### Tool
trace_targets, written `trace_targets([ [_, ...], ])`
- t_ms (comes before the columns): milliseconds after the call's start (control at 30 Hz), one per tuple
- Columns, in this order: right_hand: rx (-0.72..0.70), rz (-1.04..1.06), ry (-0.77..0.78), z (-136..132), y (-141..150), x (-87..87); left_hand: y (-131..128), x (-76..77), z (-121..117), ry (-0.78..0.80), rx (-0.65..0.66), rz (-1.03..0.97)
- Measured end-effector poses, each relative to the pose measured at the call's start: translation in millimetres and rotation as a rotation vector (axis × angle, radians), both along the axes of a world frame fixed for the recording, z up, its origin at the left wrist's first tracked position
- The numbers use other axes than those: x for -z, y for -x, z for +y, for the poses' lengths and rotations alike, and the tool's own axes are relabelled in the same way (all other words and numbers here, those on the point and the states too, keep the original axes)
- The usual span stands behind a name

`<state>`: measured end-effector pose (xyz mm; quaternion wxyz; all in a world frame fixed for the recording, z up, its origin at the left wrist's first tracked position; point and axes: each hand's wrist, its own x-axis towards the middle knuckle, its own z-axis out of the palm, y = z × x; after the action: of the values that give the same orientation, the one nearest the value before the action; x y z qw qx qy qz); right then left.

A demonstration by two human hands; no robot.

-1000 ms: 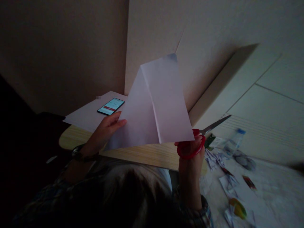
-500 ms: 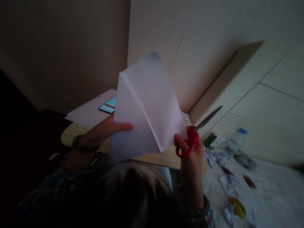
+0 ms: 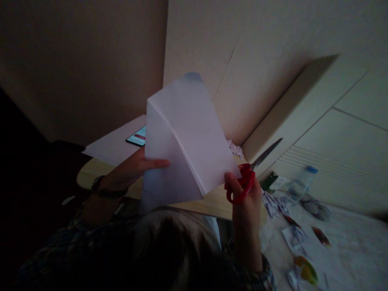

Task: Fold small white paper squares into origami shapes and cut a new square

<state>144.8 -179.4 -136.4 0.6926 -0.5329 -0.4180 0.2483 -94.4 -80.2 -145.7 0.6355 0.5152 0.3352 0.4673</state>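
Note:
A folded white sheet of paper (image 3: pixel 184 133) stands upright in front of me, above a small wooden table (image 3: pixel 212 202). My left hand (image 3: pixel 136 167) grips its left edge, thumb lying across the front. My right hand (image 3: pixel 245 198) is closed through the red handles of a pair of scissors (image 3: pixel 245 182) and also pinches the paper's lower right corner. The metal blades point up and to the right, away from the sheet. I wear a watch on my left wrist.
A lit phone (image 3: pixel 138 136) lies on another white sheet (image 3: pixel 112 145) at the table's far left. Crumpled paper scraps (image 3: pixel 275 202), a plastic bottle (image 3: pixel 298 184) and small colourful bits litter the pale floor to the right. Walls stand close behind.
The paper has swung left and folded closer together. My right hand with the scissors has shifted slightly, its thumb now on the paper's corner.

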Motion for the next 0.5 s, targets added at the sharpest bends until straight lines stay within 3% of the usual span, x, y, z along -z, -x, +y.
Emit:
trace_targets([
  [100, -0.059, -0.047, 0.025, 0.5, -12.3, 6.4, 2.2, 2.6, 3.2, 0.003, -0.031, -0.010],
  [233, -0.258, -0.215, 0.094, 0.6, -26.4, 11.1, 6.7, -0.2, 6.1, -0.011, -0.079, -0.038],
  [500, -0.443, -0.365, 0.171, 13.7, -22.2, 21.3, 21.5, -10.3, 14.1, -0.051, -0.192, -0.038],
])
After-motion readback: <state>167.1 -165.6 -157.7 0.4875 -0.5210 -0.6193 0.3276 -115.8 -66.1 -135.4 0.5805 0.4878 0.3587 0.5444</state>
